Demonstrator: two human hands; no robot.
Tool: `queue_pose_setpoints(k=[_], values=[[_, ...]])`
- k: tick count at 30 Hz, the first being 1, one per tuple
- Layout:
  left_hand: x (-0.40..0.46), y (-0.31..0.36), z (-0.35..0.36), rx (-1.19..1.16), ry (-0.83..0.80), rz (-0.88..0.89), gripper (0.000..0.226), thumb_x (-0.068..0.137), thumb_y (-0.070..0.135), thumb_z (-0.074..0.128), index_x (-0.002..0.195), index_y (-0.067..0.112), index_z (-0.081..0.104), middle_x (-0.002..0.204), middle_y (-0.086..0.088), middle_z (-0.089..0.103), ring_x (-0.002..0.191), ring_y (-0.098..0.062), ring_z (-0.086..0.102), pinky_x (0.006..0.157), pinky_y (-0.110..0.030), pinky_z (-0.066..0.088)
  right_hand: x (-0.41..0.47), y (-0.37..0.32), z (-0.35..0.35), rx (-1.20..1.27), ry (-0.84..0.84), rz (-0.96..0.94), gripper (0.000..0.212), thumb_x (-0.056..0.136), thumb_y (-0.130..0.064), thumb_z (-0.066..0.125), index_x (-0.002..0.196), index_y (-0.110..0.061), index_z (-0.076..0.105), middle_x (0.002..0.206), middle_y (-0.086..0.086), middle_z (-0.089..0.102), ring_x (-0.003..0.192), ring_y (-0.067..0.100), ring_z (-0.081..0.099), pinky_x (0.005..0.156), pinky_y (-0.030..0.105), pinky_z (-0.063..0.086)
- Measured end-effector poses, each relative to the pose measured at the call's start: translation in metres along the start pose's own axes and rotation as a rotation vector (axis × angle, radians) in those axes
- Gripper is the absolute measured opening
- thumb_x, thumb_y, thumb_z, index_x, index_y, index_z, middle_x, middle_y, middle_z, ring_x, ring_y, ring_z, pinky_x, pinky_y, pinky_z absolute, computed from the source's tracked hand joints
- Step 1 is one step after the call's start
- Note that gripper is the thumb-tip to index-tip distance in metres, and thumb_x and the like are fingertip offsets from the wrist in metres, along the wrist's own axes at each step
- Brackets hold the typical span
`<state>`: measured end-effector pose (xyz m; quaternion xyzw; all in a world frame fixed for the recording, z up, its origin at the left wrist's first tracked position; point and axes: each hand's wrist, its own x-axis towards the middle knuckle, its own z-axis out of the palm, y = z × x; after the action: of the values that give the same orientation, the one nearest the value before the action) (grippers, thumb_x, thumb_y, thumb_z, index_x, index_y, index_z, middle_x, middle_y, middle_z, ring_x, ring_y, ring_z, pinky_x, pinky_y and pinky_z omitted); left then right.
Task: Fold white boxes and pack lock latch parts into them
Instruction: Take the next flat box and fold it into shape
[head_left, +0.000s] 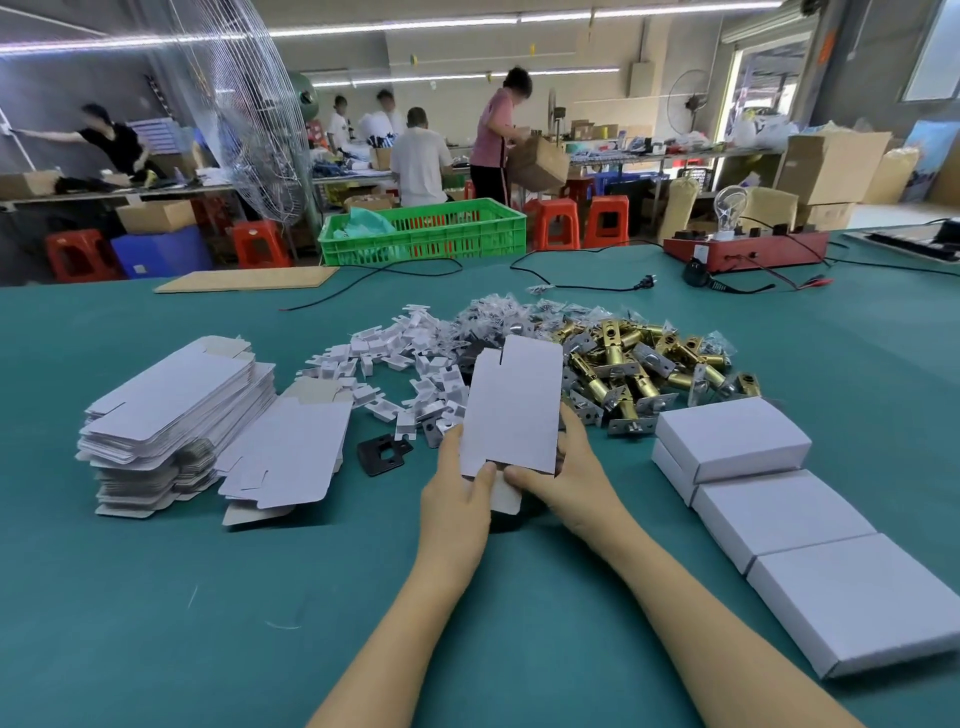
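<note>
Head view shows both hands holding one flat white box blank (511, 410) upright over the middle of the green desk (208, 597). The left hand (457, 499) grips the blank's lower left corner, thumb pressed on the front face near the bottom flap. The right hand (566, 467) holds the lower right edge, fingers curled behind the card and thumb at the bottom tab.

Risks, as I judge them: the blank is held only along its bottom edge, so its tall upper part could flop or crease off the score lines when the sides are pushed open, giving a skewed box. The small bottom tab between the thumbs could bend the wrong way or tear if tucked too hard. The blank also hides much of what lies behind it, so a careless reach could scatter the piles.

Those piles lie just beyond the hands toward the far edge: white plastic pieces (395, 364), and brass latch parts (639, 364) to the right. A black plate (384, 452) lies left of the left hand. Stacked flat blanks (176, 415) sit toward the left edge; finished closed boxes (769, 499) line the right edge.
</note>
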<state>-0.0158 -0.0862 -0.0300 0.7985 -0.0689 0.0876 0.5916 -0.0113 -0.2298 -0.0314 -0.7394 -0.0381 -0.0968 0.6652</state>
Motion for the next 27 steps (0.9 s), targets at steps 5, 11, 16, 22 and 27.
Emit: queue_pose_setpoints(k=[5,11,16,22,27], values=[[0.001,0.002,-0.004,0.069,0.076,0.112,0.034,0.102,0.013,0.047,0.136,0.014,0.047,0.13,0.003,0.057,0.121,-0.019,0.053,0.098,-0.028,0.042,-0.008,-0.011,0.005,-0.235,0.04,-0.131,0.085,0.073,-0.031,0.071,0.134,-0.053,0.016,0.116,-0.047,0.048,0.107,-0.013,0.052,0.079,0.006,0.042],[-0.003,0.009,-0.003,-0.014,0.108,0.148,0.038,0.097,0.025,0.059,0.134,0.025,0.049,0.123,0.011,0.064,0.11,-0.003,0.06,0.093,-0.019,0.046,-0.012,-0.008,0.015,-0.543,0.07,-0.272,0.109,0.082,-0.024,0.075,0.144,-0.029,-0.014,0.155,0.001,0.029,0.124,0.025,0.049,0.089,0.021,0.04],[0.0,0.004,-0.006,-0.085,0.121,0.124,0.038,0.09,0.026,0.07,0.125,0.025,0.055,0.111,0.016,0.067,0.1,0.002,0.063,0.082,-0.011,0.048,-0.018,-0.012,0.023,-0.536,0.111,-0.318,0.11,0.077,-0.026,0.076,0.142,-0.036,-0.012,0.152,0.0,0.032,0.122,0.017,0.049,0.084,0.02,0.041],[0.001,0.004,-0.008,-0.121,0.119,0.109,0.037,0.087,0.026,0.073,0.121,0.023,0.058,0.109,0.014,0.07,0.1,-0.001,0.065,0.085,-0.017,0.05,-0.022,-0.01,0.029,-0.502,0.115,-0.305,0.11,0.078,-0.027,0.076,0.141,-0.039,-0.013,0.147,-0.012,0.028,0.125,0.011,0.043,0.085,0.014,0.038],[0.003,0.001,-0.008,-0.193,0.06,0.087,0.026,0.094,0.024,0.064,0.119,0.023,0.056,0.114,0.008,0.068,0.11,-0.013,0.063,0.097,-0.036,0.05,-0.019,-0.009,0.023,-0.45,0.083,-0.283,0.104,0.083,-0.01,0.07,0.142,-0.042,-0.008,0.151,-0.017,0.022,0.126,0.005,0.041,0.09,0.003,0.032]])
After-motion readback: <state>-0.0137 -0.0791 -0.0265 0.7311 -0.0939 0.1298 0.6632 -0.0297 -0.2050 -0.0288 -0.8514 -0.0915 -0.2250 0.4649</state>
